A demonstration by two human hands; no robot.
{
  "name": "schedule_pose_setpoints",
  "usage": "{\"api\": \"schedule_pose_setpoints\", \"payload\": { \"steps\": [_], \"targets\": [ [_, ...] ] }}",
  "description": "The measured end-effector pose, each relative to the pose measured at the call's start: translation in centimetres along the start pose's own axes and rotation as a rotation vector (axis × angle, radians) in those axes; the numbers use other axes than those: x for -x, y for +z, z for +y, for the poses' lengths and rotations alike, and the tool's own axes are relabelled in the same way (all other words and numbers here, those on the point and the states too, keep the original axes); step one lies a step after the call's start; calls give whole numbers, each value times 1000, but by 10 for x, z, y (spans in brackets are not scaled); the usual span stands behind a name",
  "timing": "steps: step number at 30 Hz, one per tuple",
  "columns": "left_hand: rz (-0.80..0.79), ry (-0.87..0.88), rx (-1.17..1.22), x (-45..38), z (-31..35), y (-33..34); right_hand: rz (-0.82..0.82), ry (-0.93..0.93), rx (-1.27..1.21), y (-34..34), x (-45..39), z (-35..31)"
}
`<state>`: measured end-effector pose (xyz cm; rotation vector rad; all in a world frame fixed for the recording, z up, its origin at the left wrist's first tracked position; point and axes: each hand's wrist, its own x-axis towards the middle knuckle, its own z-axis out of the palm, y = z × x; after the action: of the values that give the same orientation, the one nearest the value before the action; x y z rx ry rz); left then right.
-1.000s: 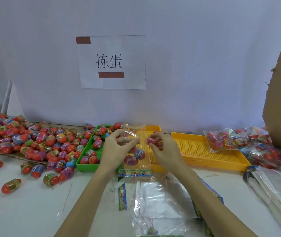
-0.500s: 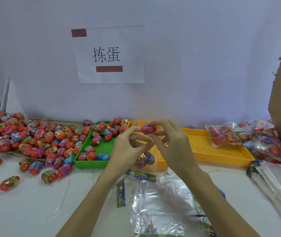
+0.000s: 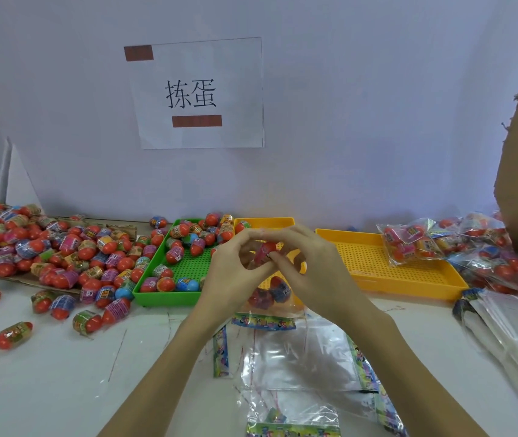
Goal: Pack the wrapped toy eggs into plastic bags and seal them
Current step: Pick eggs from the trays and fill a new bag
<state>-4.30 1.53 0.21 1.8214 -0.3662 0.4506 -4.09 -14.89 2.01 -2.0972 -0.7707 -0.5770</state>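
Above the desk's middle, egg (image 3: pixel 265 251): pinched between both hands.
Left hand (image 3: pixel 235 269): grips bag (image 3: pixel 267 302) mouth.
Right hand (image 3: pixel 316 266): holds egg.

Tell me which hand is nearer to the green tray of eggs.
Left. The left hand sits right at the green tray's right edge, while the right hand is farther right, over the yellow tray side.
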Motion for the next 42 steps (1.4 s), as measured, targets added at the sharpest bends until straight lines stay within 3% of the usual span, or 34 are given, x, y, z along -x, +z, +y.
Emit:
{"api": "schedule_pose_setpoints", "payload": {
  "steps": [10,15,19,24,29,35,37,42],
  "targets": [
    [-24,-75,-15,0,-11,0,-19,42,57,18,6,3],
    [47,-88,-13,-4,-14,-5,185,-29,42,14,5,7],
    [106,-167,-32,-5,-19,-12,283,85,68,17,5,20],
    [168,-205,9,-8,-21,-19,-6,264,262,37,-7,45],
    [166,-238,81,-8,-20,-22,-304,241,592,58,-57,75],
    [104,-275,145,-9,-21,-23,-403,214,956,64,-78,104],
    [88,-278,147,-9,-21,-24,-309,176,887,63,-75,102],
    [46,-273,141,-9,-20,-22,74,278,202,44,-57,65]
  ]
}}
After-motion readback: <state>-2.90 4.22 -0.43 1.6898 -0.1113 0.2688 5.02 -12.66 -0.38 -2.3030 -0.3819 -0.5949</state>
